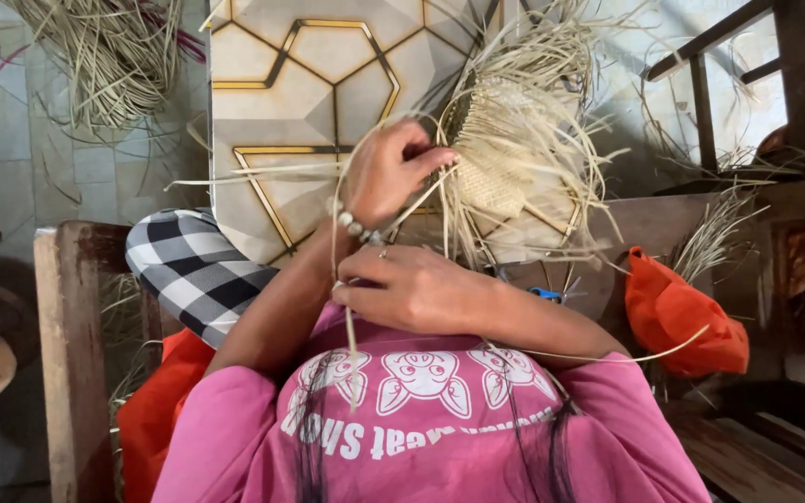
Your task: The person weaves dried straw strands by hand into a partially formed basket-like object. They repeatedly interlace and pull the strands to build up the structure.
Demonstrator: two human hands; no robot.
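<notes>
The one camera sits on my head and looks steeply down my chest, close enough that my pink shirt point(421, 419) fills the bottom edge. It faces forward over my lap to the tiled floor point(39, 158) and the wooden chair point(72, 354) at my left.

Woven piece point(496, 158): dry straw you are plaiting, matt, rough, frayed ends.
Loose strand point(351, 354): pale fibre, smooth.
Board point(319, 84): glossy, gold-lined hexagons.
Bracelet point(354, 224): shiny beads.
Your shirt point(235, 438): pink matt cloth.
Chair frame point(67, 354): worn wood.
</notes>
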